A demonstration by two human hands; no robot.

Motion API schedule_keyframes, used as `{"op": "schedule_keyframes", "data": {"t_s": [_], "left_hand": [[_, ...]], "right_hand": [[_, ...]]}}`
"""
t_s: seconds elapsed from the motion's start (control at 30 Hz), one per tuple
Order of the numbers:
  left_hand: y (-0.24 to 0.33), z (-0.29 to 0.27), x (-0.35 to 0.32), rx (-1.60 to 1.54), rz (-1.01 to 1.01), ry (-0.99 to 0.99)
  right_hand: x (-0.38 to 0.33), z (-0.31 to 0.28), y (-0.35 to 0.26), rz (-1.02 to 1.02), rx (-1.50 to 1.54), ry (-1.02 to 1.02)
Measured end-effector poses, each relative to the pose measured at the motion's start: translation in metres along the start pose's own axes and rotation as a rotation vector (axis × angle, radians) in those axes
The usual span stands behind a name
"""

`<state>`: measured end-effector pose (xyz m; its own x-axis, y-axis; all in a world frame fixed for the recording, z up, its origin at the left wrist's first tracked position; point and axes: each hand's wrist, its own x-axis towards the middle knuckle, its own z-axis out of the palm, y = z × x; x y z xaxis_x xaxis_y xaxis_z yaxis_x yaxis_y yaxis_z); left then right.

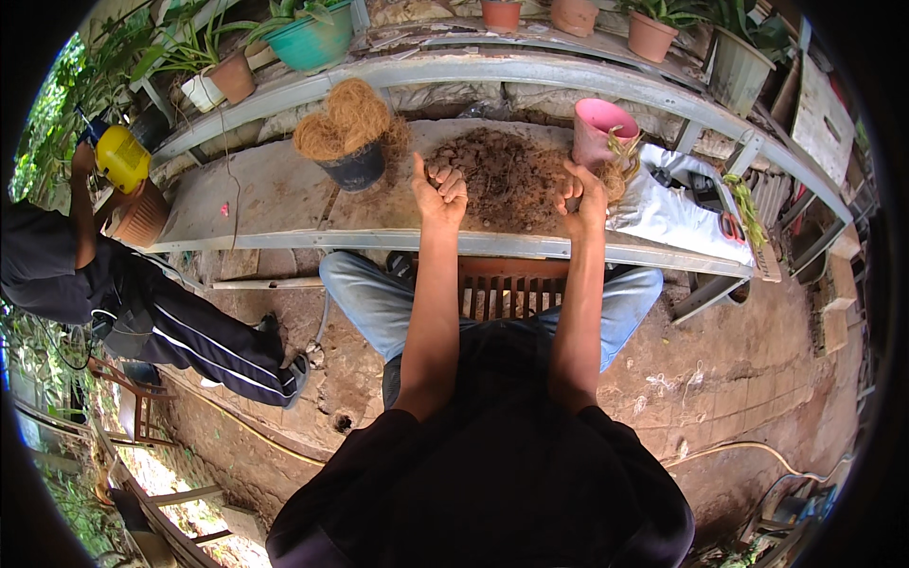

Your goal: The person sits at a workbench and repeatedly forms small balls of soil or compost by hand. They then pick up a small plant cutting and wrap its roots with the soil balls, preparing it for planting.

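Above the near part of the bench, my left hand (441, 195) is curled closed, thumb up, with nothing visible in it. Left of it stands a black pot (352, 168) topped with a brown coconut-fibre bundle (348, 115). My right hand (586, 201) is also closed, its fingers bent inward and seemingly empty. Just behind it are a pink pot (602, 121) and a small plant with a fibrous root ball (620, 178); the hand partly overlaps them. Between and beyond my hands lies a heap of dark loose soil (497, 175).
A white plastic sack (668, 210) and red-handled scissors (730, 227) lie at the bench's right. Potted plants, including a green pot (311, 40), line the raised rail behind. At left, another person holds a yellow spray bottle (122, 159) near a brown ribbed pot (140, 215).
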<state>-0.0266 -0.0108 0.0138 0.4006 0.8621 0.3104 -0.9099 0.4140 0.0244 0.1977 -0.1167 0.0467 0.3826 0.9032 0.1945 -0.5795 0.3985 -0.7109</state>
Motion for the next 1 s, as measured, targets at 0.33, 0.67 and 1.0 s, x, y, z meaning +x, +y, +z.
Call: {"op": "schedule_keyframes", "data": {"t_s": [0.33,0.67,1.0], "left_hand": [[-0.007,0.020,-0.007,0.059,-0.134,0.077],[-0.025,0.041,0.002,0.117,0.169,0.489],[-0.015,0.030,0.001,0.248,0.103,0.135]], "right_hand": [[-0.002,0.013,-0.004,0.022,0.002,0.072],[0.013,-0.019,0.021,0.018,0.140,0.254],[0.007,-0.007,0.014,-0.060,0.069,0.157]]}}
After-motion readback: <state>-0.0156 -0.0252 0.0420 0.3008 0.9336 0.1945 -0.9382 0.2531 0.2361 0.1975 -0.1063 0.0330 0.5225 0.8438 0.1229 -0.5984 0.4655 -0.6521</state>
